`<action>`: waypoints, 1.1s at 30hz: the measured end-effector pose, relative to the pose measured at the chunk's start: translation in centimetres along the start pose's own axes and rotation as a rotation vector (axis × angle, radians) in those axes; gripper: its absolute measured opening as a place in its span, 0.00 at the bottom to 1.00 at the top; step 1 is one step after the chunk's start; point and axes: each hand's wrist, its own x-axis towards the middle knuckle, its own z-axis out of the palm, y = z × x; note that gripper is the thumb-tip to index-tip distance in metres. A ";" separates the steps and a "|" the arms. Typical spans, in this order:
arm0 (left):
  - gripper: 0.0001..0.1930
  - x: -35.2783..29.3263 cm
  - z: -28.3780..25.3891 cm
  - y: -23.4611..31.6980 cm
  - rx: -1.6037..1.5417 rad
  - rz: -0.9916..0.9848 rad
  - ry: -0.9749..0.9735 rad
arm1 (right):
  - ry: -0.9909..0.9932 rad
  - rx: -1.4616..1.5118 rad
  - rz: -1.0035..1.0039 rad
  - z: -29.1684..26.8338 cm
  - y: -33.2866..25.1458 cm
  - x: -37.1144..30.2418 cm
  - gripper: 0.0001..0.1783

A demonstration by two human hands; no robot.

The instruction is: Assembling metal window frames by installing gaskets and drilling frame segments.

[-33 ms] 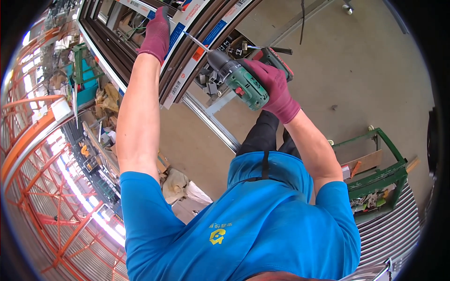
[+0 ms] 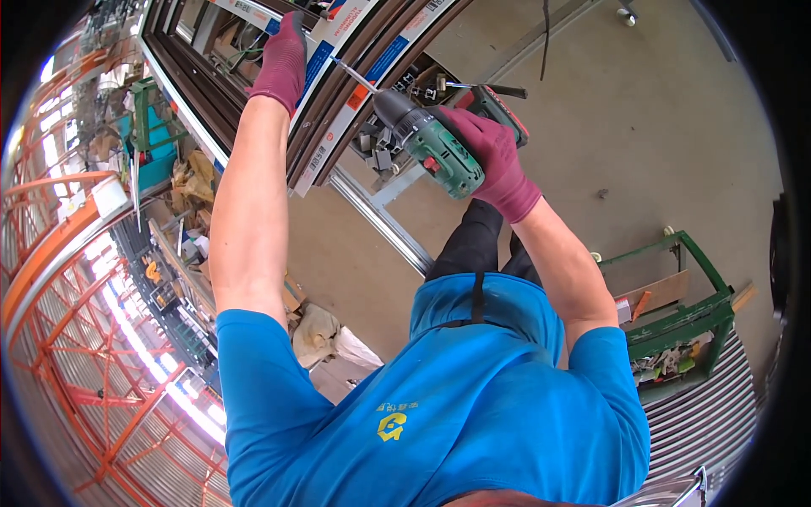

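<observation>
Drill (image 2: 445, 159), clasped in your right hand (image 2: 497, 156), points its bit (image 2: 356, 75) over the brown frames (image 2: 332, 131); your left hand (image 2: 282, 63) seems against them, grip unclear; nothing visibly shifted, so work stands unadvanced.

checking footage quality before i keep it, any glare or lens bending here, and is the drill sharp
Head view: bright light strip glares at lower left; head view: fisheye bending curves the orange beam near the dark rim; head view: green drill and right hand look fairly sharp.
</observation>
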 end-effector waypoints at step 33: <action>0.15 -10.7 -4.0 -2.2 -0.829 0.275 0.132 | 0.010 0.082 0.031 -3.8 -5.1 -6.6 0.40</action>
